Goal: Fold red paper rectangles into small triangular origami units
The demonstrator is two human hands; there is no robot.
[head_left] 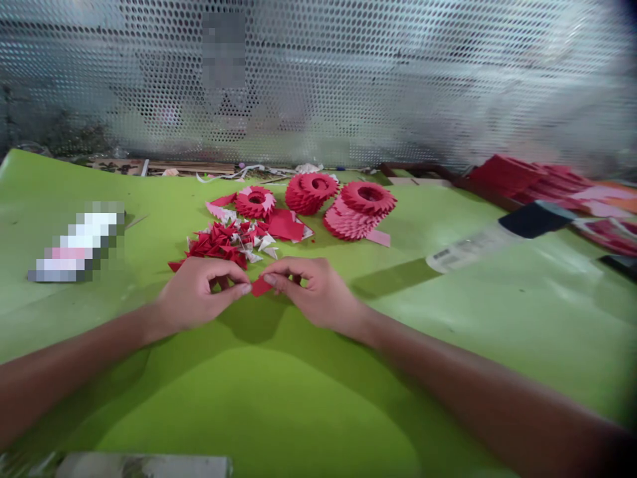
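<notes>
Between my two hands is a small piece of red paper (260,286), held just above the green table surface. My left hand (199,292) pinches its left edge with thumb and forefinger. On the other edge, the thumb and fingers of my right hand (311,289) are closed. Right behind my left hand lies a pile of folded red and white paper triangles (219,240). A stack of flat red paper pieces (286,226) sits behind my right hand.
Farther back stand a small red and pink paper ring (255,202), a red paper coil (311,192) and a taller red and pink one (361,209). A clear bottle with a dark cap (535,219) lies right. Red paper stacks (507,182) are at back right, before a perforated metal wall (318,79).
</notes>
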